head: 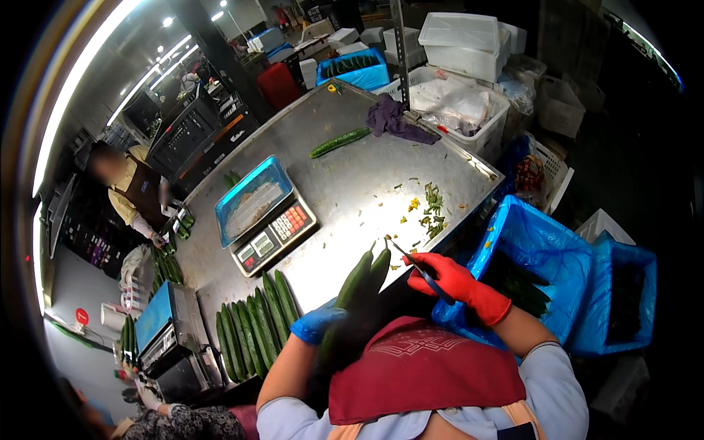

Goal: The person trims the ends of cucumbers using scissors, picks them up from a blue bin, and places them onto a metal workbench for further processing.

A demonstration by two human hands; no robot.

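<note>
My left hand [319,322], in a blue glove, grips two long green cucumbers [355,281] side by side, their stem ends pointing away from me. Their lower ends blur into the dark in front of my apron. A red rubber glove covers my right hand [448,278], which holds scissors [440,289] by the handles. The blades reach close to the stem tip of the right-hand cucumber; whether they touch it I cannot tell. Cut stem pieces [433,203] and yellow flower bits lie on the steel table [352,181] beyond. Left of my left hand, several cucumbers [253,333] lie in a row.
A digital scale [275,234] with a blue pan stands mid-table. Behind it lie a single cucumber [340,143] and a purple cloth [393,116]. Blue-lined crates [555,242] holding cucumbers flank my right. Co-workers [132,192] stand at left, near a second machine [176,335].
</note>
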